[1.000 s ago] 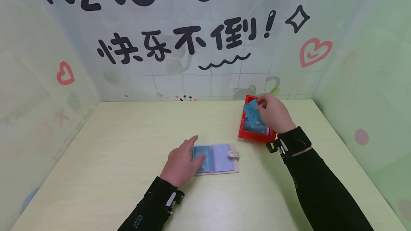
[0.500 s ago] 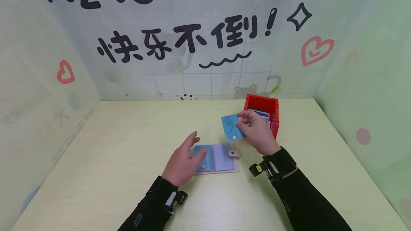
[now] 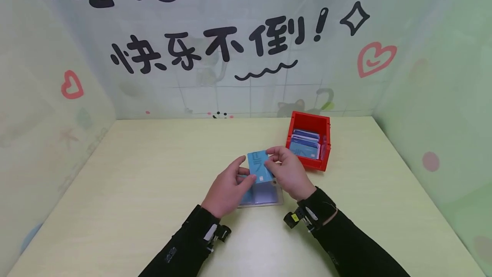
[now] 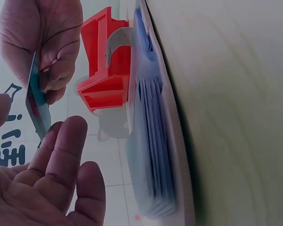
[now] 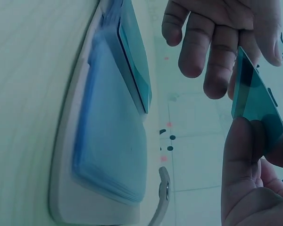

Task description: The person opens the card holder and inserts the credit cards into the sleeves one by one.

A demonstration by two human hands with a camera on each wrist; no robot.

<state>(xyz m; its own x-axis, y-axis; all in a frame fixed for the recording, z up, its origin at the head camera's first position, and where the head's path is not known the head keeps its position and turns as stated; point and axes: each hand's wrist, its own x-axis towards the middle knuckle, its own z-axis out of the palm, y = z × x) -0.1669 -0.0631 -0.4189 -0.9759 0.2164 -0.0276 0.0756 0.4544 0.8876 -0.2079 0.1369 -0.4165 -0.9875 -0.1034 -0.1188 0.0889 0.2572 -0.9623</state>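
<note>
My right hand [image 3: 289, 174] pinches a light blue card [image 3: 258, 162] by its right edge, thumb in front and fingers behind. The card is raised over an open card holder [image 3: 266, 196] with clear sleeves and a snap strap. My left hand [image 3: 227, 189] is at the card's left side, its thumb and fingers spread to either side of the edge. In the left wrist view the card [image 4: 36, 96] appears almost edge-on beside the left fingers [image 4: 66, 150]. Another blue card [image 5: 137, 66] lies in the holder's left sleeve, seen in the right wrist view. Both hands partly cover the holder in the head view.
A red bin [image 3: 314, 164] holding several blue and white cards [image 3: 305, 144] stands behind my right hand. The pale wooden table [image 3: 161, 170] runs back to a printed cloth backdrop [image 3: 215, 97], with cloth walls on both sides.
The right hand has drawn the blue card out of the red bin and carried it left and nearer, over the holder. My left hand has shifted slightly right, toward the card.
</note>
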